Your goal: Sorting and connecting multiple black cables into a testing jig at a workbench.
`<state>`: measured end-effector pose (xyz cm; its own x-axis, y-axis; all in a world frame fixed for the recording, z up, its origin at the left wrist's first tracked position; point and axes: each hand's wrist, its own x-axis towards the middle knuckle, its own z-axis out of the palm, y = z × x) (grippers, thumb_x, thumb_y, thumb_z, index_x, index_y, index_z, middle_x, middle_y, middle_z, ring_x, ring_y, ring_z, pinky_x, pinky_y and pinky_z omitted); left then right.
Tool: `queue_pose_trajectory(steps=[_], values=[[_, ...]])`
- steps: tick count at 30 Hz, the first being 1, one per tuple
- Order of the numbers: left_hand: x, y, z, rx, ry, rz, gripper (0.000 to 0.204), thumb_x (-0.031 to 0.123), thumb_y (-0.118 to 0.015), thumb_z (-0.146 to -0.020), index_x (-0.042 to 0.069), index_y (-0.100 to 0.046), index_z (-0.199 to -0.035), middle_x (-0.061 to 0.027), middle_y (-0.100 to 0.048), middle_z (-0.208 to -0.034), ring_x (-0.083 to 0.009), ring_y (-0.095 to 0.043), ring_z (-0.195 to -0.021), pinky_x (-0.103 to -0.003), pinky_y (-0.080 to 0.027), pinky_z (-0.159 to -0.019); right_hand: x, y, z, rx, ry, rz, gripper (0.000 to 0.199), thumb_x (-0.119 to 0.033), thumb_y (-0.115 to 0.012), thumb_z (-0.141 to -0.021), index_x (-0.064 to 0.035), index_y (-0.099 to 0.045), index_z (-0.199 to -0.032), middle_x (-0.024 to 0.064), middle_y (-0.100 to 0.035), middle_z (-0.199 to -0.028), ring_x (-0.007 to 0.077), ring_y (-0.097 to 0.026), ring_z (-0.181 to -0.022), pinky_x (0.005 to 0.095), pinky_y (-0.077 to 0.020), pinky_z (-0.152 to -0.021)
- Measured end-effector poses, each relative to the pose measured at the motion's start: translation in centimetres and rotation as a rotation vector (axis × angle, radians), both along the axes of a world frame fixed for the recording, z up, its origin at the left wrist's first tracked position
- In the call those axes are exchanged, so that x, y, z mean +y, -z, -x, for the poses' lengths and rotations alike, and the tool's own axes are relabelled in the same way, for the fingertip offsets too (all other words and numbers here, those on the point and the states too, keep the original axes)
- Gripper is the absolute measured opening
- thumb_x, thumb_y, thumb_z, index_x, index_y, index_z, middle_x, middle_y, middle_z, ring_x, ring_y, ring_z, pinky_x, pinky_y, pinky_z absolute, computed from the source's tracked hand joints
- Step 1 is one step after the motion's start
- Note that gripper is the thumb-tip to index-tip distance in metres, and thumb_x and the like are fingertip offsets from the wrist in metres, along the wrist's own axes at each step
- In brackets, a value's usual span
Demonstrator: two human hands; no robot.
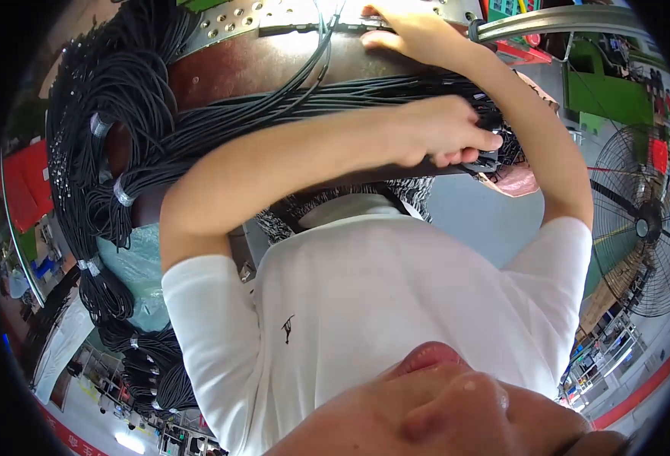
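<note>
Many black cables (pixel 350 99) lie side by side along a dark red-brown work surface (pixel 221 72). My left hand (pixel 453 137) rests over their right end with its fingers curled closed. Small black parts stick out by its fingertips; what the fingers hold is mostly hidden. Farther off, my right hand (pixel 411 34) reaches over a bright metal plate with round holes (pixel 232 19), its thumb and fingers apart and nothing seen between them. A few cables (pixel 323 57) rise to the plate, left of this hand.
Coiled black cable bundles (pixel 126 91), tied with pale bands, hang at the left. A pink-lined holder (pixel 517 181) with black cable ends is at the surface's right end. A curved metal rail (pixel 570 21) runs far right; a large caged fan (pixel 643 220) stands right.
</note>
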<state>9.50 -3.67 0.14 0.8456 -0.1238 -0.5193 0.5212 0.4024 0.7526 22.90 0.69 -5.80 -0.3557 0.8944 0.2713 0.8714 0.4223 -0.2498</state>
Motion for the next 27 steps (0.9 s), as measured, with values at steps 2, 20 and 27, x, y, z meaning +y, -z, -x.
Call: queue_pose_trajectory(steps=[2,20,27], values=[[-1.9,-0.3,3.7,0.034,-0.256,0.31,0.03,0.031,-0.053,-0.097,0.003,-0.061,-0.089,0.0015,-0.051,-0.062,-0.0061,-0.04,-0.052,-0.022,-0.032,-0.046,2.1,1.2,0.0,0.135,-0.044,-0.011,0.04,-0.031,-0.059,-0.088,0.0009,-0.059,-0.112,0.0216,-0.062,-0.101,0.038,-0.058,-0.096,0.042,-0.0466,-0.083],[-3.0,1.9,9.2,-0.099,-0.976,0.346,0.024,0.024,-0.049,-0.1,0.003,-0.059,-0.099,0.0,-0.048,-0.057,-0.005,-0.038,-0.047,-0.021,-0.029,-0.043,-10.1,-4.9,3.3,0.009,-0.047,-0.297,0.036,-0.01,-0.073,-0.067,-0.0076,-0.066,-0.103,0.0055,-0.059,-0.096,0.0225,-0.059,-0.087,0.0341,-0.0488,-0.071],[-1.7,2.8,11.0,-0.174,-0.926,0.654,0.027,0.027,-0.052,-0.098,0.002,-0.061,-0.096,-0.0084,-0.063,-0.074,-0.0111,-0.057,-0.056,-0.023,-0.046,-0.052,-8.8,-4.0,4.9,-0.051,-0.167,-0.414,0.03,-0.017,-0.07,-0.071,-0.0069,-0.064,-0.098,0.0034,-0.061,-0.094,0.0198,-0.061,-0.085,0.0331,-0.0496,-0.076]])
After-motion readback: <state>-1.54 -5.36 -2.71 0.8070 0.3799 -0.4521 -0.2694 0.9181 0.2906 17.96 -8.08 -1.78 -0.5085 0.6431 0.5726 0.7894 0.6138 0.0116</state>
